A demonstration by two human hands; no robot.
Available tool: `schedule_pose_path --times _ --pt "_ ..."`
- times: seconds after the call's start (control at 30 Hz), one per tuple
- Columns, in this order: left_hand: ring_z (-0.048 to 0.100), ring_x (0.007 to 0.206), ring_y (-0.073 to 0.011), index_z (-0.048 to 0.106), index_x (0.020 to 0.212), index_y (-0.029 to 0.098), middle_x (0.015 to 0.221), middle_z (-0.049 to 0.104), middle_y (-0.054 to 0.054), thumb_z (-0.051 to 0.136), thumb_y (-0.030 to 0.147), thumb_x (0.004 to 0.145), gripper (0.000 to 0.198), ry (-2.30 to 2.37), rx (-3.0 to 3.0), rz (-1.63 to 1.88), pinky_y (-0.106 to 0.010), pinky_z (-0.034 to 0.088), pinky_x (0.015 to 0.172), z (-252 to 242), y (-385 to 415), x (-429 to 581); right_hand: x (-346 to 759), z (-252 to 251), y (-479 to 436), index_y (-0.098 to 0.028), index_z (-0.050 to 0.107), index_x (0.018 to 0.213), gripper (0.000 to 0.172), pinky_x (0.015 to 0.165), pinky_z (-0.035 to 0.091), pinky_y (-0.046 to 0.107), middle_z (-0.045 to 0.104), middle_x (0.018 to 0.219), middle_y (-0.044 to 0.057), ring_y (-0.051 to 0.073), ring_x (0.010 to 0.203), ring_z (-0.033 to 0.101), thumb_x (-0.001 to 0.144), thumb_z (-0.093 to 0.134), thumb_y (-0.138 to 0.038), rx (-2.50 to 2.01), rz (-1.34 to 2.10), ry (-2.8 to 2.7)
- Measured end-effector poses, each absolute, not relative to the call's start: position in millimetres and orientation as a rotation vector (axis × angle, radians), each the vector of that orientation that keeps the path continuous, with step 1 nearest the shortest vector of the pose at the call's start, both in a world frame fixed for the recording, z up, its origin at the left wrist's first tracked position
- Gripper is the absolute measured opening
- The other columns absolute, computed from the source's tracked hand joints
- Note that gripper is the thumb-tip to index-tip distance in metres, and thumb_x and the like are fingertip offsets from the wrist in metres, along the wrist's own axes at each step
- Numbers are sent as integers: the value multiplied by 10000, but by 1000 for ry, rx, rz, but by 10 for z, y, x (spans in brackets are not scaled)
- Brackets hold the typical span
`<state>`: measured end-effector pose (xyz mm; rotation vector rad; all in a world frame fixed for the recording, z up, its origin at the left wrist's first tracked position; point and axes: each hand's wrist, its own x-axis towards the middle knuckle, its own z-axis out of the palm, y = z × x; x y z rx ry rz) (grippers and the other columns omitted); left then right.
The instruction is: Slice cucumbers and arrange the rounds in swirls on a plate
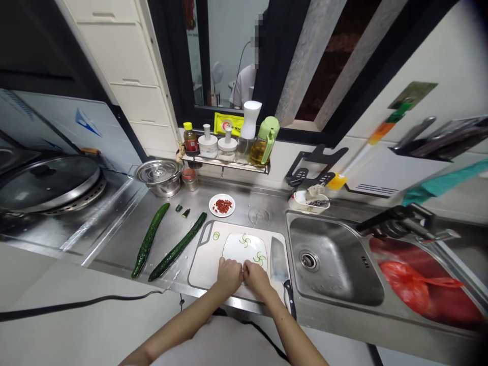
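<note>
My left hand (pixel 230 274) and my right hand (pixel 254 277) meet over the near edge of a white plate (pixel 232 247). Both have their fingers curled closed, and whatever small thing they pinch is hidden. On the plate, thin cucumber slices (pixel 245 240) form a curved pinwheel at the far side, with a second pinwheel (pixel 260 258) at the right. The plate rests on a pale cutting board (pixel 202 264), where a few loose cucumber slices (pixel 216 235) lie at the upper left. A kitchen knife (pixel 278 256) with a black handle lies along the board's right side.
Left of the board lie two whole cucumbers (pixel 150 241) and two cut ends (pixel 186 213). Behind it stands a small plate of red bits (pixel 222 205). A sink (pixel 335 259) adjoins at right; a lidded pot (pixel 162 178) and a condiment rack (pixel 229 161) stand at the back.
</note>
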<state>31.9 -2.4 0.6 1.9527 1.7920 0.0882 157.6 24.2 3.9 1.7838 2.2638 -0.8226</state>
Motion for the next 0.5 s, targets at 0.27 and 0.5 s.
schedule_pose_path --times 0.27,0.5 --pt "620 882 -246 675 836 173 868 698 -90 400 208 896 284 1811 1878 99 -384 296 819 34 -35 293 1574 37 244 -177 599 890 180 591 228 259 652 852 69 154 739 540 918 421 -176 1824 -838 2283" --pt "616 888 -205 661 872 203 886 688 -47 456 261 894 215 1882 1750 280 -345 304 833 105 24 151 1648 162 306 -182 584 863 144 578 237 239 615 751 31 137 670 501 883 441 -171 1961 -884 2343"
